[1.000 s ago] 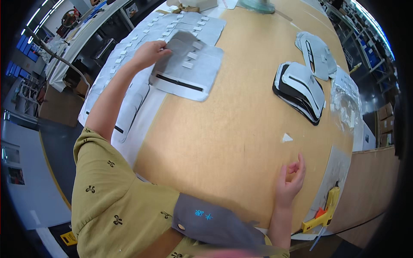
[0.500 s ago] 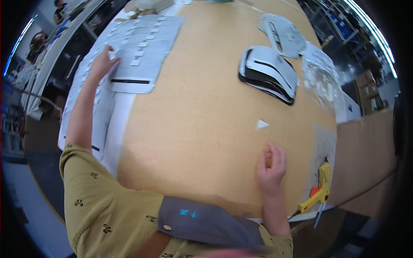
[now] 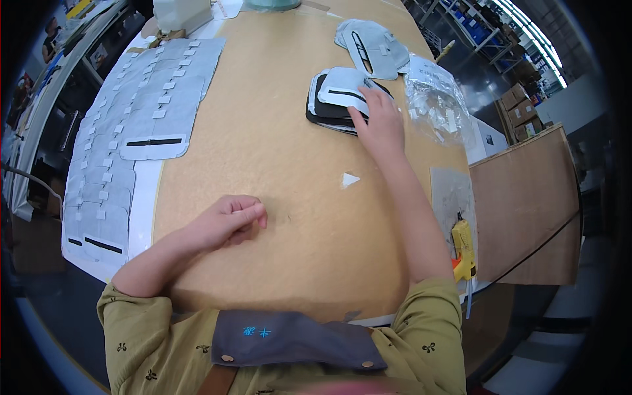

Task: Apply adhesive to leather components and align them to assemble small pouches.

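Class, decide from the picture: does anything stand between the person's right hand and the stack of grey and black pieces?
Nothing visible does. The right hand reaches over the right part of the stack; whether it presses on it is unclear. The white triangular scrap lies nearer the person, not between them.

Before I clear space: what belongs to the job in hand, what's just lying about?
Likely the job:
grey-and-black panel stack, at the right hand
tabbed grey panels, laid out at left

Seemingly lying about:
yellow glue gun
clear plastic bag
white triangular scrap
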A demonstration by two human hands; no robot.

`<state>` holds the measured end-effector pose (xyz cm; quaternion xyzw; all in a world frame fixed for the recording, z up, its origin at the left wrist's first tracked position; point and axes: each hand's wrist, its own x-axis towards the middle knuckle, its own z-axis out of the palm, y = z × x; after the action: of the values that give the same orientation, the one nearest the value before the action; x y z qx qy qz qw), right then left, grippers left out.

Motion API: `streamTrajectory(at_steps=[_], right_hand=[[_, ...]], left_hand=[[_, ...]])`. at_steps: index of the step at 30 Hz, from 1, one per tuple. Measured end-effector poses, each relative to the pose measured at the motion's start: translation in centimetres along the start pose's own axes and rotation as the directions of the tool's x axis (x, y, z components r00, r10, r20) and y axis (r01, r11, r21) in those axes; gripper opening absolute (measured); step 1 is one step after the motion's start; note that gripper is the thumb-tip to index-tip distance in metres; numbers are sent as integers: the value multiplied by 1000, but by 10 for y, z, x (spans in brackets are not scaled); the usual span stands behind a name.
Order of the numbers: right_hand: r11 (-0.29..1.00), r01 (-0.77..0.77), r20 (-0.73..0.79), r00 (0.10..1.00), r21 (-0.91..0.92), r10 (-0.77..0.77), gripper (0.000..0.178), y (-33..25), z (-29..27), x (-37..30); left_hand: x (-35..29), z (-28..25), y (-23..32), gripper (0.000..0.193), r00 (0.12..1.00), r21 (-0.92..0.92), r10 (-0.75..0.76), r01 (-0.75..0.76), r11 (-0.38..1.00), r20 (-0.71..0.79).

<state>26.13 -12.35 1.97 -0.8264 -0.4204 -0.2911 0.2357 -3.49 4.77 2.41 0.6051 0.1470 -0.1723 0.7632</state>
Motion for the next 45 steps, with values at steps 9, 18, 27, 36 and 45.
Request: streamTrajectory(at_steps=[9, 18, 27, 36, 45], right_hand=[[995, -74, 100, 993, 64, 68, 20, 28, 22, 18], [940, 340, -44, 939, -25, -341, 20, -51, -100, -50], [986, 160, 191, 968, 38, -164, 36, -49, -82, -61], [980, 155, 308, 945, -127, -109, 36, 18, 10, 2], [1000, 31, 419, 907, 1, -29, 24, 23, 2, 27]], left_hand=[[19, -11, -24, 23, 984, -336, 168, -140, 931, 55], [16, -17, -32, 16, 732, 346, 592, -488, 801, -338], [17, 10, -26, 42, 697, 971, 712, -218, 99, 84], [17, 9, -22, 43, 769, 954, 572, -283, -96, 286], [23, 3, -19, 41, 746, 926, 557, -352, -134, 364]])
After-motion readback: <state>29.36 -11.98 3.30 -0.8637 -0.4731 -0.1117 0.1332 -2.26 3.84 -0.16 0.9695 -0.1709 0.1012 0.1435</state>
